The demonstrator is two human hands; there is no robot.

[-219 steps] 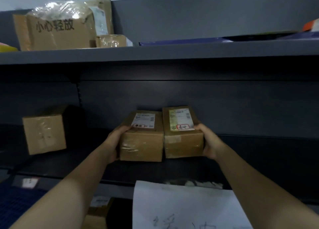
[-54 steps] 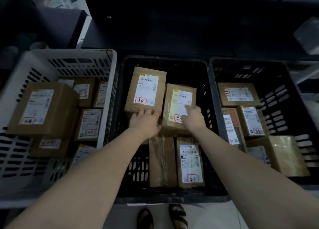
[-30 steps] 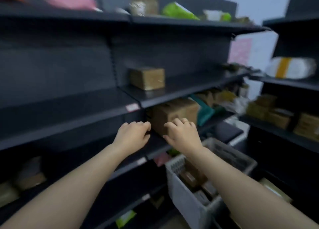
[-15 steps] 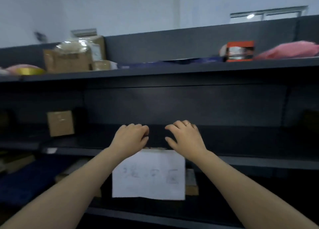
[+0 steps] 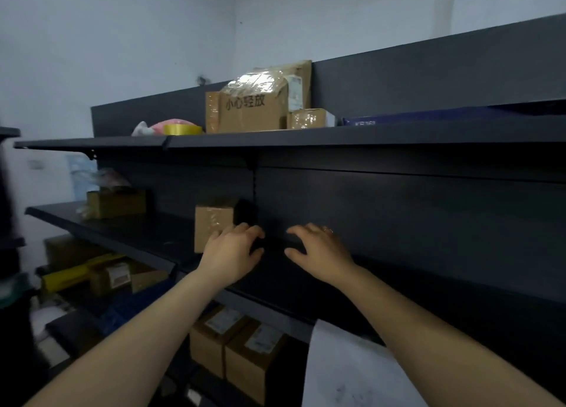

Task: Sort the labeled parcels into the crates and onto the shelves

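Found a taped parcel upright on the middle shelf, just behind the left hand. Held nothing: loosely curled fingers on left and right hand alike. Probably needed to grip the parcel's sides with both hands and find its label before sorting.

Dark shelving, pale, perhaps bluish wall

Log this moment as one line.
stage: hands at shelf | left hand: empty, by box | right hand: empty, over shelf | parcels held: none
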